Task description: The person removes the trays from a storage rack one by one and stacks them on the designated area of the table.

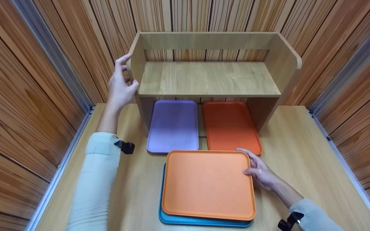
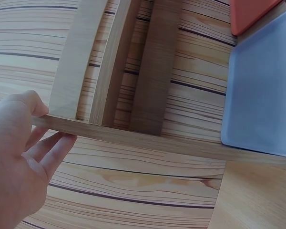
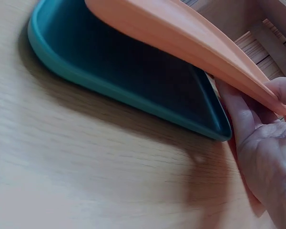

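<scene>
My left hand [image 1: 120, 85] grips the left side panel of a wooden shelf [image 1: 209, 78]; in the left wrist view, thumb and fingers lie on either side of the panel edge. The right hand [image 1: 263, 173] pinches an orange tray [image 1: 209, 186] near its far right corner, thumb on top and fingers beneath. Under it lies a teal tray [image 1: 185, 220], mostly covered in the head view. From the right wrist, the orange tray [image 3: 190, 45] shows tilted and raised over the teal tray [image 3: 128, 100], with a gap between them.
Below the shelf board, a purple tray [image 1: 175, 126] lies on the left and a red-orange tray [image 1: 230, 125] on the right, their near ends sticking out in front. Wood-patterned walls [image 1: 21, 80] with metal rails enclose the wooden table [image 1: 140, 192] at the sides and back.
</scene>
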Action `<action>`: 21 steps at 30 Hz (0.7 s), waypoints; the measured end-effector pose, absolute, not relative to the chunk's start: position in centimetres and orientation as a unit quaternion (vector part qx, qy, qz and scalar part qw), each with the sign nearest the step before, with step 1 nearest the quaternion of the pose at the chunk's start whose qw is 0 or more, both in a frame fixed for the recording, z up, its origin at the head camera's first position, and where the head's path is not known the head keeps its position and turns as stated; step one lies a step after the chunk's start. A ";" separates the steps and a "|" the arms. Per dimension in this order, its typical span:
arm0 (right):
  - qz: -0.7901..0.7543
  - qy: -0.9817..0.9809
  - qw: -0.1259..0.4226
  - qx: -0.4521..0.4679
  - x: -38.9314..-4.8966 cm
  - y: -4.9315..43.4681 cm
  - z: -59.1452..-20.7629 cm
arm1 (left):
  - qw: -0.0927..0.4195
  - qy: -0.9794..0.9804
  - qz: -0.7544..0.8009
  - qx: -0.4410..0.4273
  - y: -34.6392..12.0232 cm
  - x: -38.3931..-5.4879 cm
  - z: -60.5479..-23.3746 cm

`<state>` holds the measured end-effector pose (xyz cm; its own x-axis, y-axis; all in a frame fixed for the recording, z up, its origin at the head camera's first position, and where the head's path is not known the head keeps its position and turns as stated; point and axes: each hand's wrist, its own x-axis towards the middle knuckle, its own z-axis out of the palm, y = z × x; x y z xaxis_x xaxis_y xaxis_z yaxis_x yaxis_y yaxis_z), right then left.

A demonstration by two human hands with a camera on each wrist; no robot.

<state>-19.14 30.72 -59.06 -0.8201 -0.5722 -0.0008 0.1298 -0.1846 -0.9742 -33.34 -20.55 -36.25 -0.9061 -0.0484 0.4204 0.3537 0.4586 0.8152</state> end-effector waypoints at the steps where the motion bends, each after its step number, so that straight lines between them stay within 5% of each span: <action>1: -0.747 0.592 0.239 -0.186 -19.1 30.7 -59.1 | 0.196 -0.831 -0.512 -0.091 -20.5 -33.3 -36.3; 21: -0.713 0.626 0.295 -0.113 -18.4 30.1 -59.6 | 0.197 -0.835 -0.507 -0.088 -20.5 -33.2 -36.3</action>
<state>-18.44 30.15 -59.65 -0.8002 -0.5624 -0.2081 0.2785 -0.0412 -0.9595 -33.15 -20.49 -36.33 -0.9072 -0.0532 0.4173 0.3458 0.4706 0.8118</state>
